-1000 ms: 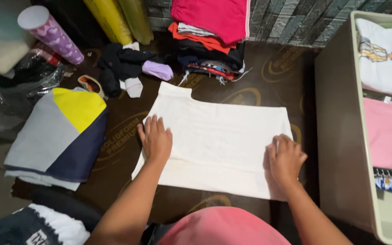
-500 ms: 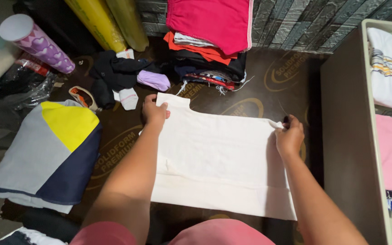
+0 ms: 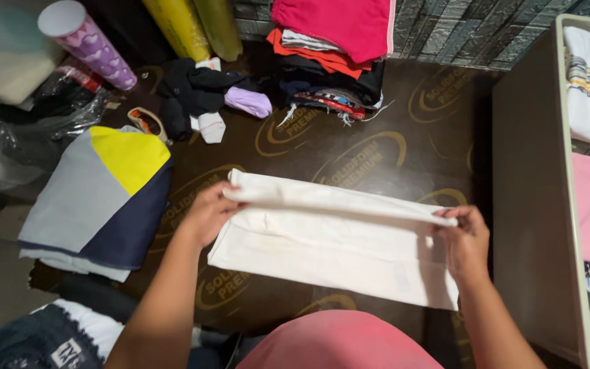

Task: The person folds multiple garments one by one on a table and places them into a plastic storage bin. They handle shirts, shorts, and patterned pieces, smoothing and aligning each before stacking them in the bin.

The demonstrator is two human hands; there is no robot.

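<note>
while the left hand (image 3: 207, 213) pinches one end of the cream garment's (image 3: 336, 253) far edge and the right hand (image 3: 466, 239) the other, that edge hangs lifted over the near half at the dark floor's (image 3: 404, 137) middle. fold looks about half done; laying flat remains. folded colour-block cloth (image 3: 97, 198) lies left.

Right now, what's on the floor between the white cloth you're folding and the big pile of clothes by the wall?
Nothing: the head view shows only bare dark brown floor mat between the white cloth and the clothes pile.
</note>
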